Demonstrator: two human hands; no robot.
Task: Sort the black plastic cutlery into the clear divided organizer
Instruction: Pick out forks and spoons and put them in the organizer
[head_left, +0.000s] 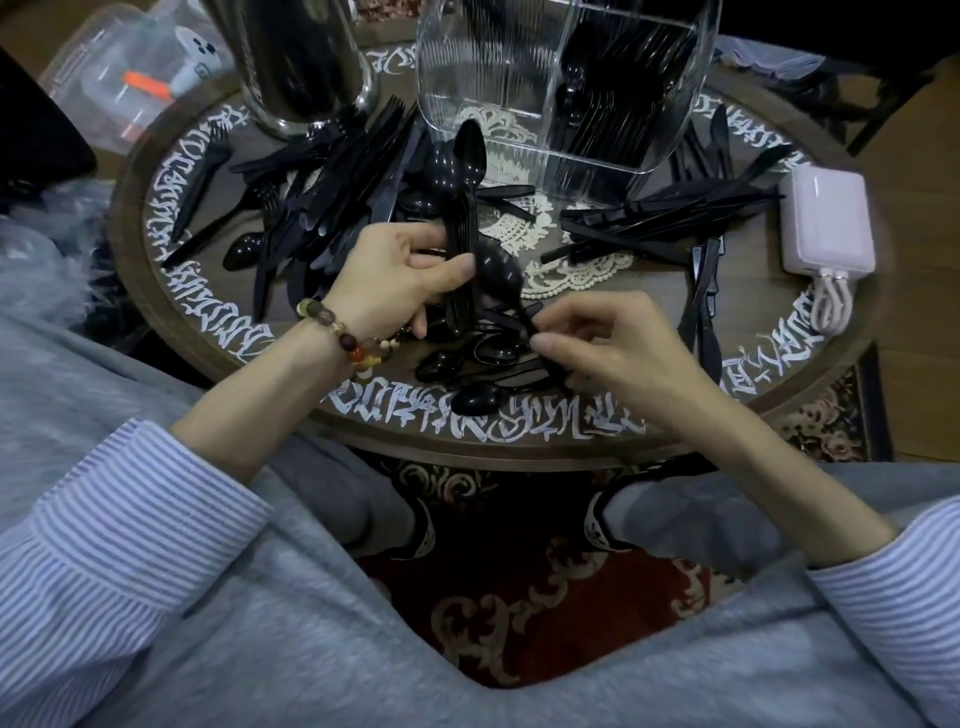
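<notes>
1. left hand (400, 275) grips a nested stack of spoons (465, 208) by the handles, bowls pointing away, likely so they go in as one bundle.
2. right hand (608, 345) pinches the handle of a single spoon (501, 273), its bowl resting against the stack, probably about to join it.
3. more loose spoons (467, 364) lie on the round table (208, 332) just under both hands.
4. the clear organizer (566, 78) stands beyond, cutlery already in its right compartment; forks and knives (322, 176) are heaped to the left, knives (649, 218) to the right.
</notes>
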